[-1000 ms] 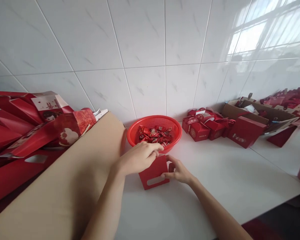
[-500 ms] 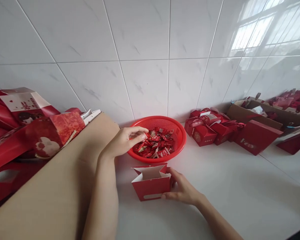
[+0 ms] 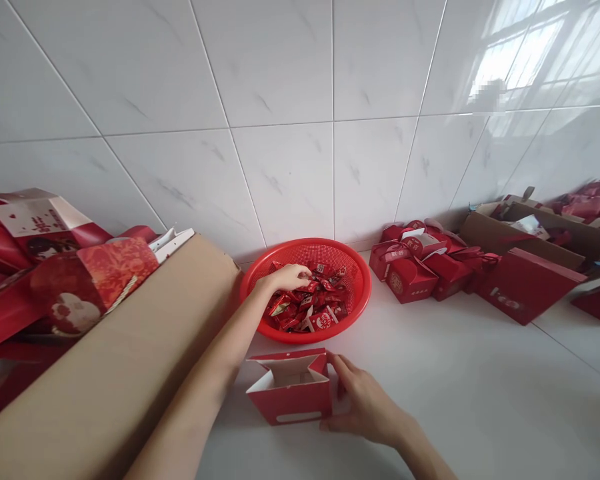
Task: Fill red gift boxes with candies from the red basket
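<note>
My left hand [image 3: 293, 277] reaches into a red plastic colander [image 3: 363, 293], its fingers bent and closed among small red-wrapped candies [image 3: 323, 317]. What its fingertips pinch is hidden by the hand. In front of the colander a red paper gift box [image 3: 300, 400] stands on the counter, its top unfolded and its white inside showing. My right hand [image 3: 365, 403] grips the box at its right end, thumb near the front and fingers behind.
On the left, a large cardboard box [image 3: 130, 333] holds red printed gift bags [image 3: 115, 267]. Along the tiled wall to the right sit several folded red boxes [image 3: 413, 277], a bigger red box [image 3: 530, 283] and an open carton [image 3: 500, 233].
My left hand has moved from the colander's left side further into the candies. The view has shifted slightly; my right hand stays at the gift box.
</note>
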Action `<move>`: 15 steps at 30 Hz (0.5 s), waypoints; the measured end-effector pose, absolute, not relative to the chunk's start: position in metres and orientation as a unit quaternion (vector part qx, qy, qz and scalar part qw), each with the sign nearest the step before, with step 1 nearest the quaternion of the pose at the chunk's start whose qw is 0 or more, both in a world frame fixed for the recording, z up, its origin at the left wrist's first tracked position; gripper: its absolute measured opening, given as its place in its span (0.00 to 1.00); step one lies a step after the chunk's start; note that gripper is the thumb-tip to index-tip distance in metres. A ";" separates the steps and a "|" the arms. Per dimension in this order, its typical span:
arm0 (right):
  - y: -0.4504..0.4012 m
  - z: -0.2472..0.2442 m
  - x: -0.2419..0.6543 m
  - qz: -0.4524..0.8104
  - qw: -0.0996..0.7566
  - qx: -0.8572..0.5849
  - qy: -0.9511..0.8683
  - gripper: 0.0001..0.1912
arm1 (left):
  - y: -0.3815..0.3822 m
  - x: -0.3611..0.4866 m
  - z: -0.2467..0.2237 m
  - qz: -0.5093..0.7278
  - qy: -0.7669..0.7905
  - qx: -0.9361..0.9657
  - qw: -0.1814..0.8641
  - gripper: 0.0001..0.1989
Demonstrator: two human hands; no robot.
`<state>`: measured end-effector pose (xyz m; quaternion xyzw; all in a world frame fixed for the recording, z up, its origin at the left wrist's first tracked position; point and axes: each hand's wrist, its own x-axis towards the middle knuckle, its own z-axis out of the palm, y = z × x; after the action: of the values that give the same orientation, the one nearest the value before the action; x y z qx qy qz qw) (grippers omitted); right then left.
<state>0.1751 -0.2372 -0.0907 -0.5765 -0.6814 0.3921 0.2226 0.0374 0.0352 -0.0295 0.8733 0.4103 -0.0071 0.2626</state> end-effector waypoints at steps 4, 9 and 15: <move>-0.238 -0.090 0.174 0.402 0.209 -0.580 -0.677 0.58 | 0.035 0.038 -0.039 -0.014 0.409 0.880 0.240 0.21; -0.240 -0.091 0.173 0.402 0.213 -0.582 -0.675 0.55 | 0.032 0.035 -0.043 -0.028 0.421 0.877 0.228 0.26; -0.242 -0.087 0.176 0.379 0.215 -0.574 -0.693 0.52 | 0.033 0.038 -0.043 -0.041 0.418 0.878 0.230 0.33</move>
<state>0.1763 -0.2417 -0.0874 -0.5739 -0.6933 0.3792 0.2150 0.0376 0.0332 -0.0434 0.8778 0.4180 -0.0408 0.2303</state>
